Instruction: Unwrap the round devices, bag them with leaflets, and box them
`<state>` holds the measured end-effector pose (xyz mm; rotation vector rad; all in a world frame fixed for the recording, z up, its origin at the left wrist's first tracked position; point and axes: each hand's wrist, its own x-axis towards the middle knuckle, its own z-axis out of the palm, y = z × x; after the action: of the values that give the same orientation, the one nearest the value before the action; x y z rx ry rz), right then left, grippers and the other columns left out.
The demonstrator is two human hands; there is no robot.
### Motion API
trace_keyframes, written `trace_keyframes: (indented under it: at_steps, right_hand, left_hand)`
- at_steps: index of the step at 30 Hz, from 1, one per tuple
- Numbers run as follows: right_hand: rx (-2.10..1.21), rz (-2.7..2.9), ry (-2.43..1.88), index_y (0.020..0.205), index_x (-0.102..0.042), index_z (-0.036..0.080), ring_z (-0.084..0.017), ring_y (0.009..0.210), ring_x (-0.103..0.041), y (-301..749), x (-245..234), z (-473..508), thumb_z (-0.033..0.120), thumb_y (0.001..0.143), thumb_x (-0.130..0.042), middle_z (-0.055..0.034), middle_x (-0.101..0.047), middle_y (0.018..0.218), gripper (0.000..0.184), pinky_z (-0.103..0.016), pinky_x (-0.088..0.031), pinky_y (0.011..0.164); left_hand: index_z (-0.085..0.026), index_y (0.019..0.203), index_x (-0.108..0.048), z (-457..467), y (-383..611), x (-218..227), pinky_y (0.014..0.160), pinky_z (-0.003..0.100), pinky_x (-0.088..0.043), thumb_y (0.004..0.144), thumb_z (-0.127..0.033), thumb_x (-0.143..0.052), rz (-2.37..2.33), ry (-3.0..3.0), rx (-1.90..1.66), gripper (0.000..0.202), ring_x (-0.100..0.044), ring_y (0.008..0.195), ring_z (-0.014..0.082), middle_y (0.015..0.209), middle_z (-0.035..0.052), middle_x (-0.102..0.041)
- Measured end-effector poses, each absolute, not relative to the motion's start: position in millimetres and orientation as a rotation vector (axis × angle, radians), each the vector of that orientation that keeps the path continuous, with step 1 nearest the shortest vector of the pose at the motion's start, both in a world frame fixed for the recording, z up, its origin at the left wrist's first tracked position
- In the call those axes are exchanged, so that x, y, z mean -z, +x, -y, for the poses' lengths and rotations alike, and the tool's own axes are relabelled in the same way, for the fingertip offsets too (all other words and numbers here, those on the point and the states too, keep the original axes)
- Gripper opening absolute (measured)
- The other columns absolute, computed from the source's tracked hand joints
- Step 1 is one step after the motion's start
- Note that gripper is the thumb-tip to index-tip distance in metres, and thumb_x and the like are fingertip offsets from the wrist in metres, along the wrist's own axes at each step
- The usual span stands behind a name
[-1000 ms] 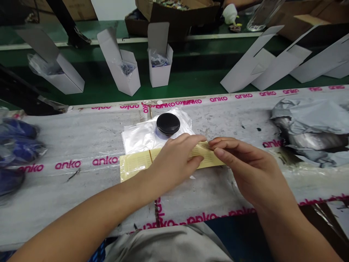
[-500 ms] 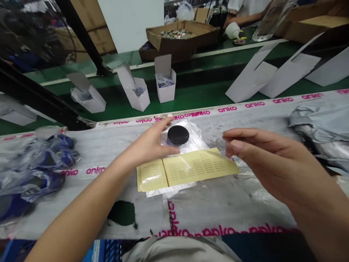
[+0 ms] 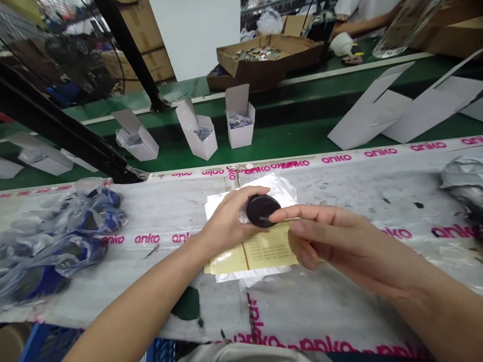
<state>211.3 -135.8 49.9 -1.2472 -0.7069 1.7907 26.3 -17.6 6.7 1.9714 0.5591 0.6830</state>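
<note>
My left hand (image 3: 236, 216) is closed around the side of a black round lid (image 3: 258, 208), with its thumb along the near edge. A bit of clear, shiny material shows beside the lid at my palm; what lies under it is hidden. My right hand (image 3: 320, 236) comes in from the right, index finger stretched out with its tip at the lid's top. Its thumb is apart from the lid, and the other fingers are curled. A small pale streak shows by the index fingertip, too small to name. Beneath both hands lie yellow printed sheets (image 3: 260, 254) on white sheets (image 3: 281, 188).
Blue items in clear bags (image 3: 81, 226) lie at left. Several open white boxes (image 3: 241, 133) stand on the green surface (image 3: 287, 141) beyond the covered table (image 3: 339, 291). A cardboard tray (image 3: 290, 48) is behind them. Grey plastic bags (image 3: 462, 181) lie at right.
My left hand has closed around the lid and tilted it slightly towards me. My right hand has moved left, bringing its index fingertip to the lid. The view has shifted a little.
</note>
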Motion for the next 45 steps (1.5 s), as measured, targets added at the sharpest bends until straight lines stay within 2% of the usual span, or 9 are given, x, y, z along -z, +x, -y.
trace_keyframes:
  at_steps: [4,7,19,27,39,45]
  right_hand:
    - [-1.788,0.697,-1.272,0.132,-0.066,0.017,-0.015,0.058,-0.052,213.7,-51.5,138.2,0.054,0.082,-0.078,-0.0001,-0.061,0.059,0.063,-0.030,-0.038,0.059]
    - [-1.801,0.699,-1.250,0.138,-0.061,0.017,-0.015,0.058,-0.053,213.5,-53.1,139.1,0.054,0.083,-0.077,0.0002,-0.062,0.058,0.068,-0.030,-0.039,0.060]
    - [-1.801,0.754,-1.248,0.136,-0.062,0.014,-0.016,0.058,-0.054,211.9,-50.8,138.6,0.057,0.084,-0.074,-0.0006,-0.063,0.059,0.068,-0.031,-0.040,0.061]
    - [-1.797,0.813,-1.267,0.134,-0.062,0.016,-0.017,0.061,-0.055,214.2,-53.5,139.6,0.058,0.084,-0.073,-0.0003,-0.064,0.059,0.066,-0.032,-0.039,0.064]
    - [-1.783,0.902,-1.296,0.137,-0.059,0.017,-0.017,0.063,-0.054,214.6,-51.1,141.8,0.058,0.088,-0.070,0.0010,-0.065,0.061,0.065,-0.035,-0.038,0.072]
    - [-1.756,0.918,-1.309,0.137,-0.059,0.017,-0.018,0.064,-0.054,212.6,-50.4,141.4,0.059,0.087,-0.070,0.0008,-0.064,0.061,0.067,-0.037,-0.038,0.075]
  left_hand:
    - [-0.028,0.125,-0.058,17.1,27.3,-2.8,0.104,0.043,-0.050,0.081,-0.022,-0.080,-0.430,2.006,-0.747,0.050,-0.061,0.123,0.0247,0.131,0.0067,-0.065]
    - [-0.028,0.124,-0.057,16.7,26.5,-1.7,0.106,0.042,-0.050,0.082,-0.025,-0.079,-0.398,2.008,-0.752,0.048,-0.060,0.125,0.0239,0.131,0.0070,-0.064]
    - [-0.029,0.129,-0.051,20.1,25.9,-2.1,0.105,0.042,-0.051,0.081,-0.017,-0.078,-0.448,1.944,-0.687,0.056,-0.063,0.121,0.0237,0.134,0.0070,-0.062]
    - [-0.030,0.126,-0.053,17.6,24.6,-0.3,0.112,0.046,-0.047,0.084,-0.015,-0.074,-0.363,1.945,-0.693,0.049,-0.055,0.133,0.0248,0.141,0.0077,-0.059]
    - [-0.028,0.130,-0.054,15.4,20.3,-0.4,0.118,0.048,-0.042,0.079,0.000,-0.066,-0.303,2.015,-0.651,0.059,-0.050,0.139,0.0250,0.146,0.0078,-0.056]
    - [-0.029,0.130,-0.055,15.1,20.3,1.1,0.120,0.050,-0.040,0.080,-0.001,-0.066,-0.303,2.008,-0.651,0.059,-0.049,0.140,0.0257,0.145,0.0069,-0.057]
